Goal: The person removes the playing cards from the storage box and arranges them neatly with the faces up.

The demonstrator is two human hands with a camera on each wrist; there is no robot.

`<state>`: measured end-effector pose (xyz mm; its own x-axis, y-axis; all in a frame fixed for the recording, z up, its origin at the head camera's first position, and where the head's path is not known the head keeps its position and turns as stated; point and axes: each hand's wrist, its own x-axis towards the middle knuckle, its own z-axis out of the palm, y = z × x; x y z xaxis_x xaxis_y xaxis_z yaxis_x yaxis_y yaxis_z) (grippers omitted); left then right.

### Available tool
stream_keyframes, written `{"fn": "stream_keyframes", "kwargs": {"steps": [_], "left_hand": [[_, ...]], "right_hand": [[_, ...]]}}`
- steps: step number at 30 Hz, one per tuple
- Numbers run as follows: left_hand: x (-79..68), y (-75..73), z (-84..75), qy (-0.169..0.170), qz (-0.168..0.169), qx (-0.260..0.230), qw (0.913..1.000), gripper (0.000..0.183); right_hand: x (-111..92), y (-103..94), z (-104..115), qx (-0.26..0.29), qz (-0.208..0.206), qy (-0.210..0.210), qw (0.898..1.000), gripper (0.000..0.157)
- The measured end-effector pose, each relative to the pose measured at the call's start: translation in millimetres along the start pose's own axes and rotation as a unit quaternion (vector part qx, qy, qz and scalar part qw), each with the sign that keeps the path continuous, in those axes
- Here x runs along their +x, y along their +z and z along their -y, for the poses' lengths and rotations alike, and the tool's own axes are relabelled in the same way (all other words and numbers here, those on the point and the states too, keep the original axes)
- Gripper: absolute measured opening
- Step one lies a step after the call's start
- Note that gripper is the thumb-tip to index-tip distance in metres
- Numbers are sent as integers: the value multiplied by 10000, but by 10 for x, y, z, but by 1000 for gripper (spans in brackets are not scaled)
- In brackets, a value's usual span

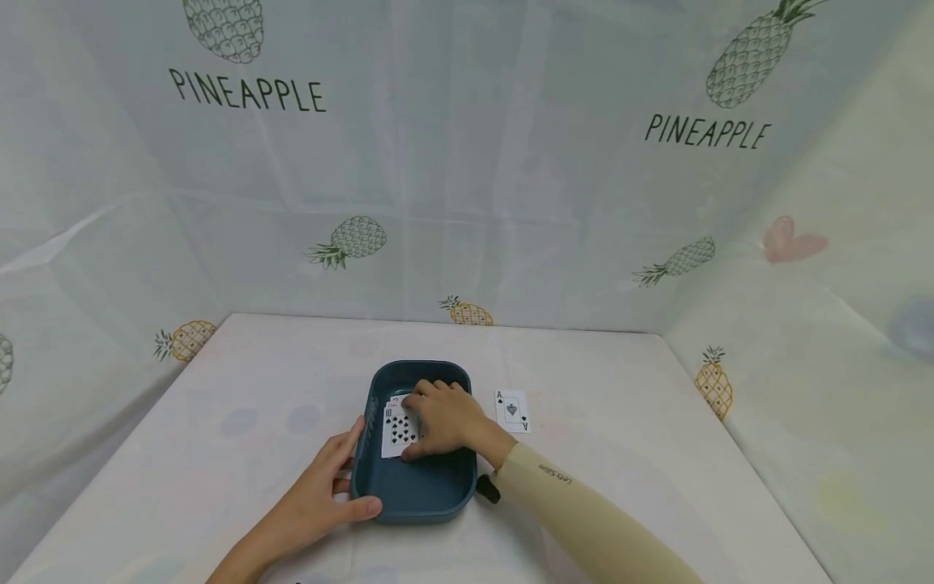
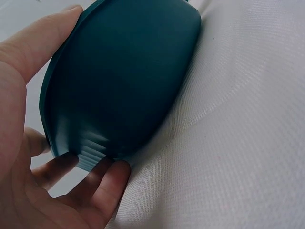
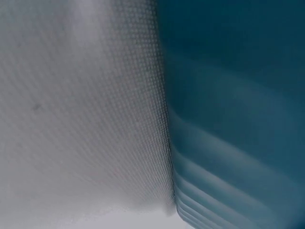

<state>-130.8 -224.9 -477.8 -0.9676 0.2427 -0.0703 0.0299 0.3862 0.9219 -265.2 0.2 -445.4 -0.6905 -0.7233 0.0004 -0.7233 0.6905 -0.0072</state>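
A dark teal tray (image 1: 419, 495) with rounded corners stands on the table in the head view. Playing cards (image 1: 395, 430) lie face up inside it, a ten of spades on top. My right hand (image 1: 445, 418) reaches over the tray's right rim and grips these cards, thumb at their near edge and curled fingers at their far part; it covers their right side. At the tray's left, my left hand (image 1: 321, 487) holds the wall, with its thumb (image 2: 52, 33) along the rim and fingertips against the ribbed end in the left wrist view. Only the tray's outer wall (image 3: 238, 119) shows in the right wrist view.
An ace of spades (image 1: 512, 411) lies face up on the white cloth, right of the tray. A small black object (image 1: 487, 488) shows beside the tray's near right side, by the right sleeve (image 1: 576, 503). Pineapple-printed curtains (image 1: 467, 162) hang behind and at both sides.
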Motion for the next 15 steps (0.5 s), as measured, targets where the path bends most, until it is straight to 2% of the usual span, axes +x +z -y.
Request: {"fn": "stream_keyframes", "kwargs": {"steps": [8, 15], "left_hand": [[-22, -3, 11, 108, -37, 103, 9999, 107], [-22, -9, 18, 169, 28, 6, 9999, 107]], "right_hand": [[6, -5, -19, 263, -21, -62, 9996, 83], [-5, -2, -44, 604, -122, -86, 9981, 84]]}}
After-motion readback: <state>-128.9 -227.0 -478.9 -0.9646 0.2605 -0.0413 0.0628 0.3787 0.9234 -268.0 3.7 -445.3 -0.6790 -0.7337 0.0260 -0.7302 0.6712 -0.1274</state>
